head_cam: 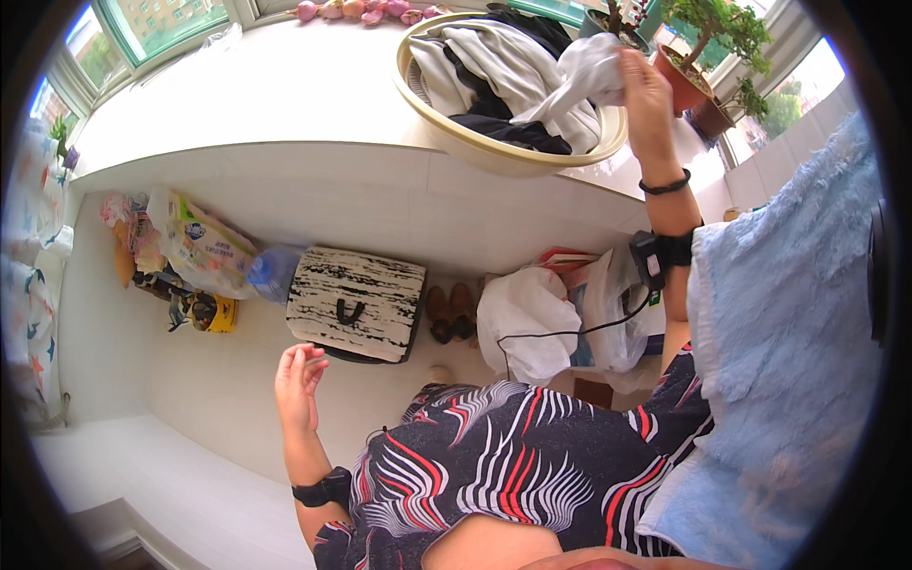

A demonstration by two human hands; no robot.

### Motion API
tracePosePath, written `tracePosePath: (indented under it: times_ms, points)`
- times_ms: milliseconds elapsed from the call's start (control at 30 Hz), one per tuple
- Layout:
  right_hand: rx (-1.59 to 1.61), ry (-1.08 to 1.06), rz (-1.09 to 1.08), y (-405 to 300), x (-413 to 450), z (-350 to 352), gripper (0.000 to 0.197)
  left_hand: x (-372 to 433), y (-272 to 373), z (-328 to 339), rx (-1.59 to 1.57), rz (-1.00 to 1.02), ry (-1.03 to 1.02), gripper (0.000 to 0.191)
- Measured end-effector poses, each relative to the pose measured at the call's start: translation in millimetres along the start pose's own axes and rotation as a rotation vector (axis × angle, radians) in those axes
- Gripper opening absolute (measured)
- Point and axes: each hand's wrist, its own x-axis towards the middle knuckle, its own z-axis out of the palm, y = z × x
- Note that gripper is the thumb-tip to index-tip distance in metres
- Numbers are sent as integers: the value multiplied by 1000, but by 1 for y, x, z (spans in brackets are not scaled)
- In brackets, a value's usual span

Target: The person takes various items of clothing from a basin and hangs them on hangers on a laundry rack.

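Note:
My right hand (647, 103) grips a thin pale cloth (595, 68) at the right rim of a cream plastic basin (513, 158). One end of the cloth trails down into the basin. Light grey and black garments (491, 68) are heaped inside it. The basin stands on a white windowsill ledge (271, 92). Out to the left, my left hand (299, 385) is raised with nothing in it, its fingers loosely bent and slightly apart. In the picture it lies just below a black-and-white patterned case (356, 305) on the floor.
Potted plants (685, 78) stand right of the basin, and several red onions (370, 10) lie by the window. A blue towel (791, 342) hangs at right. Below the ledge are brown shoes (450, 312), white plastic bags (531, 320) and a water jug (273, 272).

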Motion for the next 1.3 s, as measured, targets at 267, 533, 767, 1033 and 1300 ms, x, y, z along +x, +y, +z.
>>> tracePosePath:
  times_ms: [267,533,767,1033,1300]
  points:
    - [746,-108,166,-51,-98,89,24,30,78,174,207,-53,-977,48]
    - [645,-101,321,-37,-131,106,21,71,71,295,-458,-168,-860,36]
    - [-137,-92,-150,31,-66,52,20,103,55,244,-585,138,-446,26]
    - [-880,-580,379,182,105,-107,34,69,85,216,-346,241,-429,22]
    - [-452,593,-404,31,24,-61,26,47,97,204,-347,226,-431,22]
